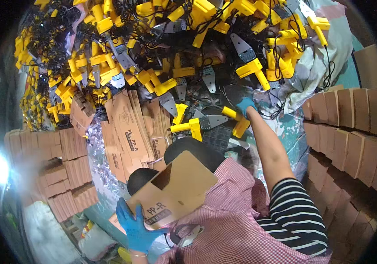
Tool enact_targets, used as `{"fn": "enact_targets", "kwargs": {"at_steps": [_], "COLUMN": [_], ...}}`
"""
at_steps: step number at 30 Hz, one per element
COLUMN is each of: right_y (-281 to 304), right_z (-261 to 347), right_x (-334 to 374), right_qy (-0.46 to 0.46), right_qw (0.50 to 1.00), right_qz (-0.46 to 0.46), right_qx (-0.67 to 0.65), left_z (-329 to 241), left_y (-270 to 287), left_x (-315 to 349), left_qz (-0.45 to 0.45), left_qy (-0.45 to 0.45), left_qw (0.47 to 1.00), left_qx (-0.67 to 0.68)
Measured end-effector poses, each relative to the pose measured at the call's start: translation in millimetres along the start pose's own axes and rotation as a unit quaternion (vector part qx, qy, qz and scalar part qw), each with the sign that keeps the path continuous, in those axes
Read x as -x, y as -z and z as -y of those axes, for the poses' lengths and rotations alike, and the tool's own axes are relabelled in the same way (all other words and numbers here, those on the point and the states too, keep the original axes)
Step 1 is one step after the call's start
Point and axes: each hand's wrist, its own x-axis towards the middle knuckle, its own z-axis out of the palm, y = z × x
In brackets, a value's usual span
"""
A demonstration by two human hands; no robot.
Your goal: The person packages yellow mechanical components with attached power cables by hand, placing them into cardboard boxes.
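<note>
Gloves (139, 229) are blue, carton (190, 182) brown, handles (241, 126) yellow, sleeve (296, 218) striped.

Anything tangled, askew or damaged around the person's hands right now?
The heap of yellow-handled tools beyond the right hand looks messy: they point every way, black cords snarled among them. The flat brown cartons left of that hand lie unevenly, edges out of line. I see no clear spill or damage.

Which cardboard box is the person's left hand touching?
The brown box closest to the person: the gloved left hand is at its lower-left corner. The flattened boxes piled farther forward have no hand on them.
</note>
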Motion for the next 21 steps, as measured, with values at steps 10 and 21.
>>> {"fn": "enact_targets", "kwargs": {"at_steps": [10, 21], "right_y": [148, 32], "right_z": [14, -26], "right_x": [160, 39], "right_qy": [0.262, 0.063], "right_qw": [0.739, 0.954], "right_qz": [-0.598, -0.289], "right_qx": [-0.168, -0.051], "left_z": [-1, 9], "left_y": [-17, -20], "left_x": [-50, -44], "left_qz": [-0.110, -0.139], "left_qy": [-0.047, -0.054], "left_qw": [0.991, 0.988], "left_qx": [0.054, 0.048]}}
